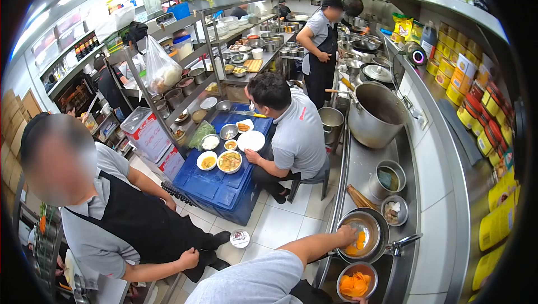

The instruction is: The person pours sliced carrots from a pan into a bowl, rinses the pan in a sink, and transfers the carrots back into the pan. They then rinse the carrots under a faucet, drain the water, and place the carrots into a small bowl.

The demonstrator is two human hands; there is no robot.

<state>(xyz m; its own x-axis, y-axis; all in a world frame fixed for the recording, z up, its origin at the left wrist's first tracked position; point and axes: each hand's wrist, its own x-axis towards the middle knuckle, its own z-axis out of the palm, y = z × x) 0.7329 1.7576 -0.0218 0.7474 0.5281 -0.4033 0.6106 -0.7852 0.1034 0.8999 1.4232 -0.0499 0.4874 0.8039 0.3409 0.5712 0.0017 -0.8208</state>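
My left hand (348, 237) reaches into a metal bowl (374, 231) at the sink, its fingers closed among thin orange slices, which look like carrot (354, 248). That bowl rests inside a larger dark-rimmed pan (385, 237). Just below, a smaller metal bowl (341, 280) is filled with more orange slices (354, 285). Only a bit of my right hand (360, 300) shows at the bottom edge, against this smaller bowl's rim; most of it is cut off. A faucet (406, 241) stands beside the pan.
Along the counter stand a large stockpot (376, 114), a pot with liquid (388, 178) and a small bowl of pale pieces (394, 210). A seated person (297, 130) is beside a blue crate (216, 192) with dishes. Another person (140, 214) stands at left.
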